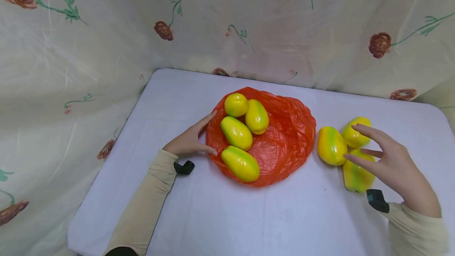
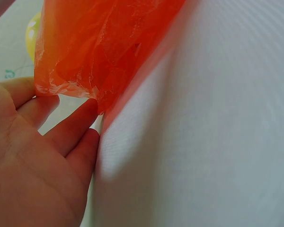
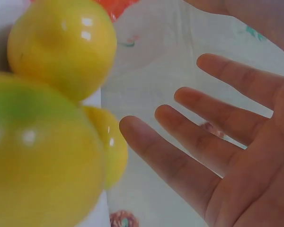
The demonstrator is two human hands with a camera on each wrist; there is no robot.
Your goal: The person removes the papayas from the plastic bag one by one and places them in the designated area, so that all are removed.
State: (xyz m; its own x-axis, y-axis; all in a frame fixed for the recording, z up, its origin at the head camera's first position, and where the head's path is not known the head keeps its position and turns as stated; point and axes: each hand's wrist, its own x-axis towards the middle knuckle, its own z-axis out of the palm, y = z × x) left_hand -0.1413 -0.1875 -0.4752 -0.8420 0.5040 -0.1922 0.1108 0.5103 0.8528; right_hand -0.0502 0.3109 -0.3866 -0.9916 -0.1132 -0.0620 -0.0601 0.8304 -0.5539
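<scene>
Three glossy yellow-green oval fruits [image 1: 332,146] are clustered between the crumpled red plastic bag [image 1: 284,145], touched at its rim by the unclenched left hand [image 1: 190,139], and the nearer right hand [image 1: 398,169], held empty with fingers spread.

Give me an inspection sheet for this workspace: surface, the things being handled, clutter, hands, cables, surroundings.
Surface: table with a smooth white covering.
Things handled: red plastic bag, spread open and crumpled; four yellow-green fruits grouped towards its left side; three more fruits on the table to its right.
Clutter: nothing seen.
Left hand: fingers touch the bag's left edge.
Right hand: fingers spread near the three fruits, holding nothing.
Wrists: a small dark device at each.
Cables: nothing seen.
Surroundings: pale, flower-patterned curtain behind and to the left.
</scene>
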